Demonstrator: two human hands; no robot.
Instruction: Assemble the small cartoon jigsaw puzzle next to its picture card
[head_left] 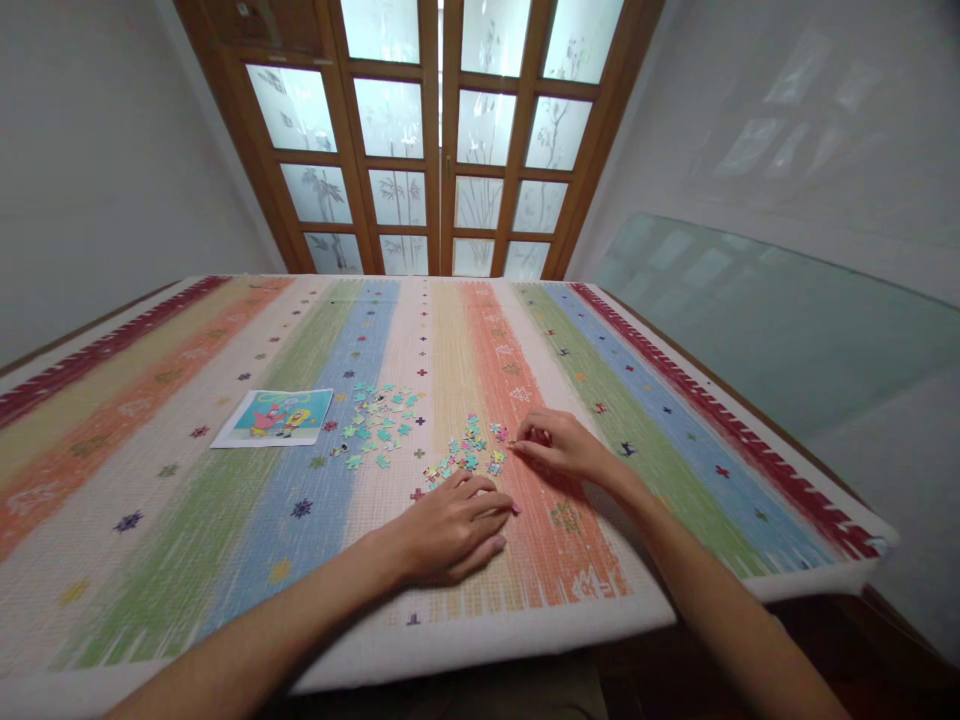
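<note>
R hand (562, 446) ctr-right pinches small pc (511, 444) | L hand (456, 525) lower ctr, palm-down by pink pc (516, 509), grip can't tell!

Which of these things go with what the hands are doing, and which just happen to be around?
With the work:
left hand and right hand
jigsaw pieces by the hands
second cluster of pieces
cartoon picture, probably a reference

Just around:
striped tablecloth, merely the surface
paned doors
greenish panel at the right
</note>
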